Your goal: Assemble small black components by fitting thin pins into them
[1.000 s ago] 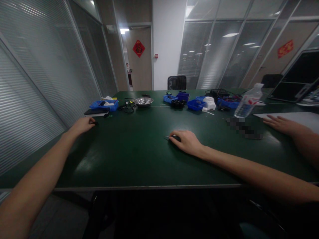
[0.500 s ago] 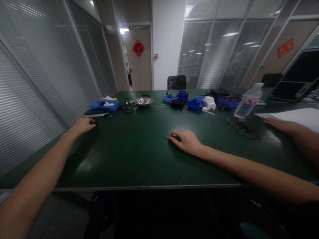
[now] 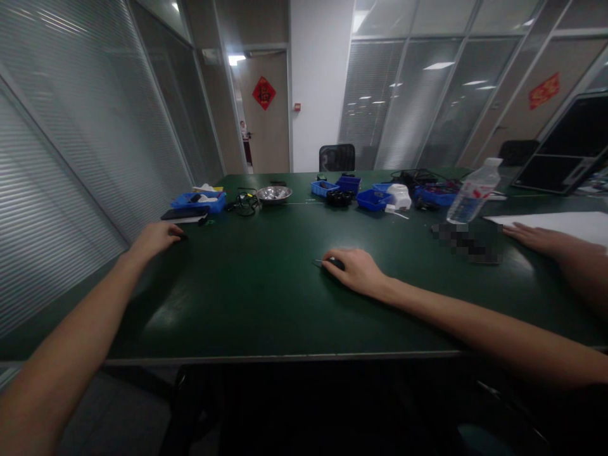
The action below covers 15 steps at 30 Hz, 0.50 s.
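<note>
My left hand (image 3: 156, 239) rests on the green table at the left. Its fingers are closed on a small black object (image 3: 185, 236), mostly hidden, whose kind I cannot make out. Nearer the middle, my right hand (image 3: 358, 269) lies on the tabletop, its fingers curled round a screwdriver (image 3: 338, 263) with a black handle. The thin metal shaft points left and lies low over the table. The two hands are well apart.
Farther back are a blue tray (image 3: 216, 204), a black cable (image 3: 243, 204), a metal bowl (image 3: 274, 196) and several blue bins (image 3: 373, 200). At right stand a water bottle (image 3: 475, 193) and a blurred-out dark item (image 3: 468, 244). Another person's hand (image 3: 536, 239) lies on white paper (image 3: 577, 225).
My two hands have hardly moved. At the right, the white paper under the other person's hand has shifted slightly, its far edge now lower in view.
</note>
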### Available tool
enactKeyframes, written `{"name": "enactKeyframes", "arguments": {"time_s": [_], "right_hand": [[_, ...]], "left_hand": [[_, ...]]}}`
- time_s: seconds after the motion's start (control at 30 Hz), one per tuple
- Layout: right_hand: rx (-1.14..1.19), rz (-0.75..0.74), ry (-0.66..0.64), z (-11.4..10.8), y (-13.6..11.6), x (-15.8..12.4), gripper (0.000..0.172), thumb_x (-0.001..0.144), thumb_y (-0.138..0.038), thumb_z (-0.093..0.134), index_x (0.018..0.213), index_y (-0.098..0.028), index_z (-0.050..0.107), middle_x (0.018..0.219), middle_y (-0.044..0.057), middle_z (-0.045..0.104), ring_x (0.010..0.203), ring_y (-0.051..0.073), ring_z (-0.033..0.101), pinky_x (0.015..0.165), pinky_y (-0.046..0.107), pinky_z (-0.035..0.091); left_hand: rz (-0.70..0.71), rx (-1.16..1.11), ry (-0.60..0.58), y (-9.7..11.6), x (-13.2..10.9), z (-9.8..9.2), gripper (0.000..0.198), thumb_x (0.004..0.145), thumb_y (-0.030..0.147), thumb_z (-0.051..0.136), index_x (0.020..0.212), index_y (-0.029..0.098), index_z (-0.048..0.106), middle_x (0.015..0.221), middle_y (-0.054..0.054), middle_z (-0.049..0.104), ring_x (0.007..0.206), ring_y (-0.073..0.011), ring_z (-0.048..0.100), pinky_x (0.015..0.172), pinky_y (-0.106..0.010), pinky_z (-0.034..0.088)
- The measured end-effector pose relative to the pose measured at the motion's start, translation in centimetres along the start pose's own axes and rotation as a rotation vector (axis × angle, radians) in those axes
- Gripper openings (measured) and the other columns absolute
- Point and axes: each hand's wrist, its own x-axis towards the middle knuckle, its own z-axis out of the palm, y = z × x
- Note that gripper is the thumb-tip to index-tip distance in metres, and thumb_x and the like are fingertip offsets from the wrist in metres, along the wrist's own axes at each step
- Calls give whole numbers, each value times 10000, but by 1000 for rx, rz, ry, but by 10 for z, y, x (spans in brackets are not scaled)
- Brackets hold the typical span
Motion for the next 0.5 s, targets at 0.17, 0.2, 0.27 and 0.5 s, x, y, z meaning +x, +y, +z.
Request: {"name": "enactKeyframes", "arguments": {"time_s": [0.17,0.2,0.27,0.5], "right_hand": [[11,-4,-6,0,0,0,330,1072,-461,506,1203,-254,728,1048,57,781,861,214,706,726,318,474],[12,-5,-7,0,0,0,332,1072,-463,504,1206,-255,727,1057,58,781,863,215,706,728,319,475],[9,-3,-10,0,1,0,336,1073,-467,499,1204,-257,726,1058,59,781,860,216,704,728,322,477],[19,-2,-10,-2,-1,-1,324,1072,-458,510,1196,-248,724,1062,62,779,866,216,705,723,318,476]], "left_hand": [[-31,-31,2,-1,0,1,375,932,301,701,1254,119,759,1174,-65,776,987,-216,676,833,-268,481],[-38,-41,-1,-2,1,1,381,934,305,702,1257,110,752,1169,-69,776,986,-214,679,834,-267,481],[-45,-57,-5,-5,4,4,383,933,299,706,1253,92,744,1165,-84,775,1004,-219,686,849,-270,484],[-22,-107,-37,-12,10,9,370,934,232,700,1270,81,725,1191,-101,771,1081,-231,694,933,-294,502]]}}
